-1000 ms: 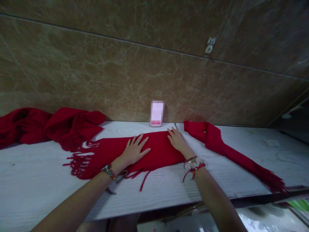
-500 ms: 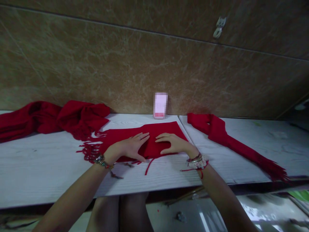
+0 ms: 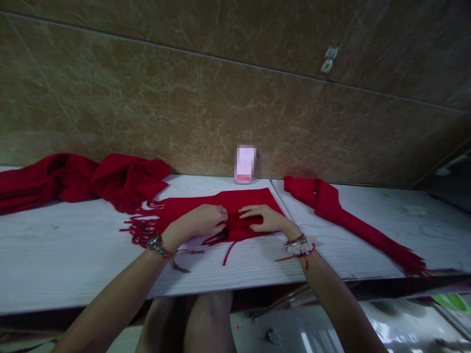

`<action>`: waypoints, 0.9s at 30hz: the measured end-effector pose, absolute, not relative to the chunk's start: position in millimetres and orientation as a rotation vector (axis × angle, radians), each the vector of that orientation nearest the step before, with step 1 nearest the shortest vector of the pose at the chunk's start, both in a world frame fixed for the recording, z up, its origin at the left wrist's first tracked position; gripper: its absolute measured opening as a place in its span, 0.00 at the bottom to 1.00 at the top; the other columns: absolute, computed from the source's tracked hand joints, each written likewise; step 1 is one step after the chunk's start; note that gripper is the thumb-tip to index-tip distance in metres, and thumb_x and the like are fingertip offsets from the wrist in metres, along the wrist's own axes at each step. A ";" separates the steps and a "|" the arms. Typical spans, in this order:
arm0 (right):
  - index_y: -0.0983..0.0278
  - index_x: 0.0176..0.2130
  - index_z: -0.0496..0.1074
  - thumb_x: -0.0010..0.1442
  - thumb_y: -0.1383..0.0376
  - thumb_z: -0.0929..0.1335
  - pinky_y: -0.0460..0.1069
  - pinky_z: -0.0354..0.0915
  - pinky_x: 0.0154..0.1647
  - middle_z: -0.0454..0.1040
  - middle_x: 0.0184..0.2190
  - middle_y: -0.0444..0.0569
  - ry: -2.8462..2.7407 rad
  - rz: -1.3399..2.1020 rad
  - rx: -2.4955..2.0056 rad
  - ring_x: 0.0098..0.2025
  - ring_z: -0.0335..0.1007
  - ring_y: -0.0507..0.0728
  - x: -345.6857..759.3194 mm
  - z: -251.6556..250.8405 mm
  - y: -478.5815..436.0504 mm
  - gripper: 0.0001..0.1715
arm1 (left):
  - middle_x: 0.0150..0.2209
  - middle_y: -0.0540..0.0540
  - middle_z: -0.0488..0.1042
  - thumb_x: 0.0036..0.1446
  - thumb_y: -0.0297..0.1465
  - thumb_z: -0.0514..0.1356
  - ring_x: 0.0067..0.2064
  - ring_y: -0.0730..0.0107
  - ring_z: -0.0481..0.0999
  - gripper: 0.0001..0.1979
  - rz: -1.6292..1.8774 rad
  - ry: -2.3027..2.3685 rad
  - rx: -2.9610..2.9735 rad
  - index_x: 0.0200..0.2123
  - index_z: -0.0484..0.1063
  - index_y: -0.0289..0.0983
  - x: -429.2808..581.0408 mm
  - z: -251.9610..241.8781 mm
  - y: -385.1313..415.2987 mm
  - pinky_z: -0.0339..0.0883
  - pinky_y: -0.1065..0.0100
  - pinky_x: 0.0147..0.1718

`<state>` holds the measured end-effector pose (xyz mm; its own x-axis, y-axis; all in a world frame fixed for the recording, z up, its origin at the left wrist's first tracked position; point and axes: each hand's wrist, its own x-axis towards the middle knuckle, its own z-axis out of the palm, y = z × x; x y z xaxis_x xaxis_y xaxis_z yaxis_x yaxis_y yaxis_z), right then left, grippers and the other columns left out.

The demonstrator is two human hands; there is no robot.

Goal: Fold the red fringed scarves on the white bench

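Note:
Between my arms a red fringed scarf (image 3: 243,197) lies folded on the white wood-grain table, its fringe spread to the left. My left hand (image 3: 210,219) has its fingers curled and closed on the scarf's cloth near the middle, where the fabric bunches up. On the right part of the same scarf rests my right hand (image 3: 265,218), fingers stretched out and apart. A loose red strand (image 3: 230,253) hangs from the scarf's near edge onto the table.
A crumpled red scarf (image 3: 125,179) lies at the left by the wall. Another narrow red scarf (image 3: 342,213) stretches across the right of the table (image 3: 91,264). A phone (image 3: 245,164) leans against the brown marbled wall. Beyond the near edge are my knees and the floor.
My left hand has gone from flat and spread to curled on the scarf, bunching the cloth near its middle. The right hand stays nearly in place. The view has tilted slightly.

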<state>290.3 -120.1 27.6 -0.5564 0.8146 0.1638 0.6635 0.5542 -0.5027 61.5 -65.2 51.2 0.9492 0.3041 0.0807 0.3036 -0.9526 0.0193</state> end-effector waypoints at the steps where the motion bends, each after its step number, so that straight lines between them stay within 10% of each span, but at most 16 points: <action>1: 0.60 0.44 0.72 0.48 0.72 0.66 0.55 0.56 0.55 0.69 0.50 0.49 -2.403 0.541 -1.187 0.54 0.61 0.56 290.8 27.1 -119.8 0.22 | 0.33 0.44 0.74 0.53 0.27 0.53 0.35 0.67 0.73 0.09 0.104 0.466 3.100 0.31 0.73 0.35 61.0 53.4 -65.4 0.64 0.70 0.35; 19: 0.58 0.31 0.77 0.51 0.60 0.69 0.56 0.44 0.60 0.70 0.49 0.46 -2.417 0.877 -1.127 0.56 0.57 0.56 297.0 36.0 -120.1 0.07 | 0.31 0.48 0.69 0.54 0.36 0.57 0.33 0.70 0.68 0.11 0.007 0.246 2.901 0.25 0.68 0.35 61.8 54.3 -66.8 0.61 0.71 0.35; 23: 0.58 0.33 0.77 0.54 0.55 0.66 0.55 0.48 0.59 0.70 0.49 0.46 -2.405 0.815 -1.198 0.54 0.60 0.56 293.7 33.7 -118.5 0.13 | 0.47 0.39 0.65 0.59 0.42 0.49 0.48 0.60 0.65 0.19 0.274 0.617 2.939 0.44 0.67 0.35 67.7 33.5 -62.4 0.58 0.62 0.47; 27: 0.57 0.51 0.66 0.54 0.53 0.65 0.59 0.44 0.60 0.62 0.56 0.49 -2.317 0.504 -1.455 0.60 0.51 0.59 290.9 23.8 -115.0 0.26 | 0.63 0.37 0.45 0.57 0.50 0.44 0.61 0.45 0.44 0.34 0.082 1.099 2.807 0.62 0.44 0.39 67.4 10.1 -46.4 0.45 0.44 0.53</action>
